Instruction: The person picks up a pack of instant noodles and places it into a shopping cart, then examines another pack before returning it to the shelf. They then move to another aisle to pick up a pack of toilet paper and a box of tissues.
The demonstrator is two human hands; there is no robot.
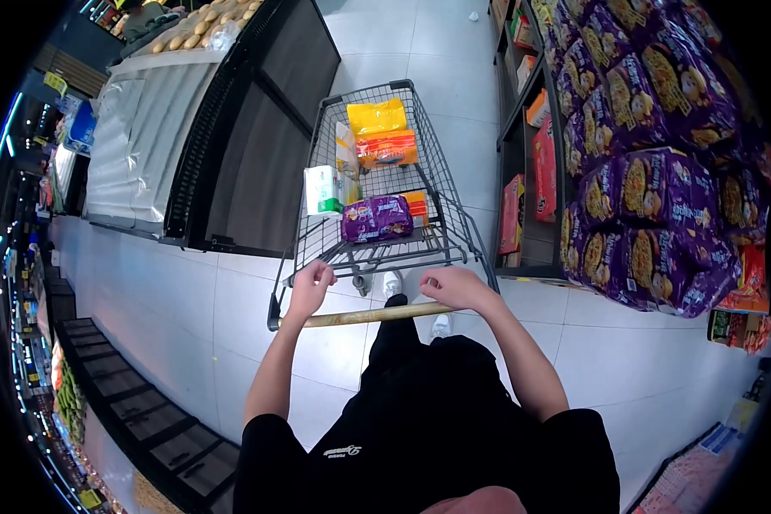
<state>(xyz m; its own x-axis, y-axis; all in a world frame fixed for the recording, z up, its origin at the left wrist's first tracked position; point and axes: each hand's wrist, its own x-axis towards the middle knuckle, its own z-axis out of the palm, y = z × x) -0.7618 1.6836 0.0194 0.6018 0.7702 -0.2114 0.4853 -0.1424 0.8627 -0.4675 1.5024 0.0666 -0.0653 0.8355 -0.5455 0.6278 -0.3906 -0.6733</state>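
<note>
A wire shopping cart (456, 193) stands right in front of me. Its yellowish handle bar (373, 316) runs beneath my wrists. My left hand (313, 286) hangs just past the bar near its left end, fingers curled in loosely with nothing visible in them. Likewise, my right hand (454, 287) rests over the right part of the bar, fingers bent inward and holding nothing I can see. Inside the cart lie a purple noodle pack (377, 220), a white and green package (321, 190), an orange bag (387, 149) and a yellow bag (377, 116).
Purple noodle packs (651, 206) are piled high on the right, beside a dark shelf (510, 128) with red boxes. At the left stands a dark display stand (270, 146) with bread on top. Black empty-looking racks (137, 403) line the lower left. Pale floor tiles (385, 30) continue ahead.
</note>
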